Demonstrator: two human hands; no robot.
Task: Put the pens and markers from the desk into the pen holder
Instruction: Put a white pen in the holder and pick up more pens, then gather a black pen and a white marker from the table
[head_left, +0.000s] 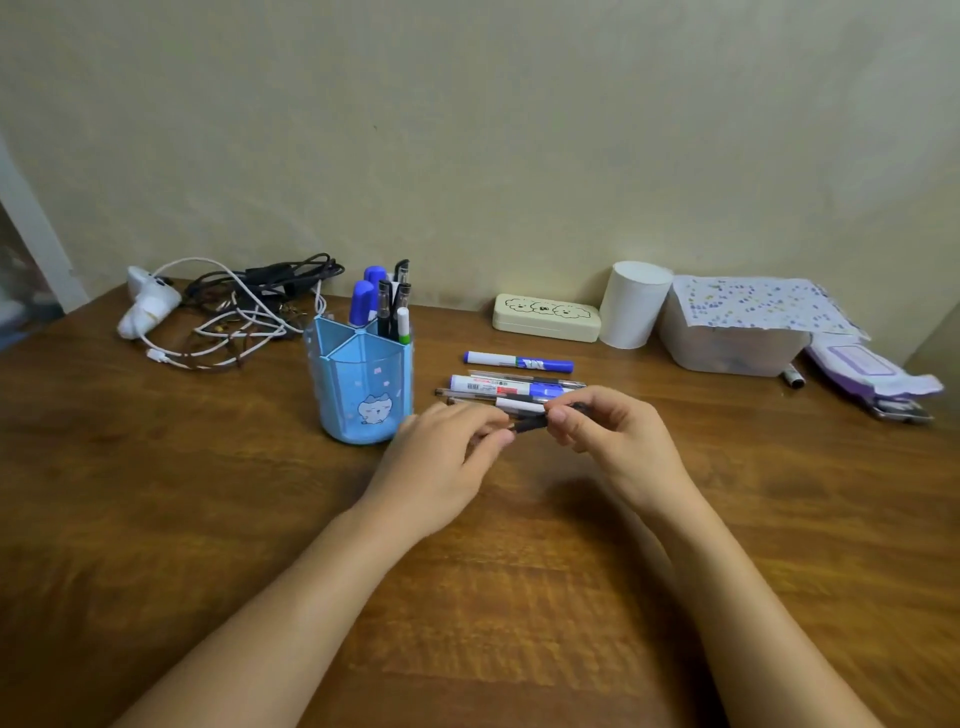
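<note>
Standing left on the brown wooden desk (208, 493), the light-blue plastic pen holder (363, 384) already contains several pens. The left hand (441, 457) and right hand (613, 441) together pinch one slim black pen (530, 423) just above the loose white-and-blue markers (514, 387).

Dim, warm, even light. Soft shadows under forearms on table (156, 493). Wide-angle bowing at edges; foreground wood grain smeared, slight overall softness.
</note>
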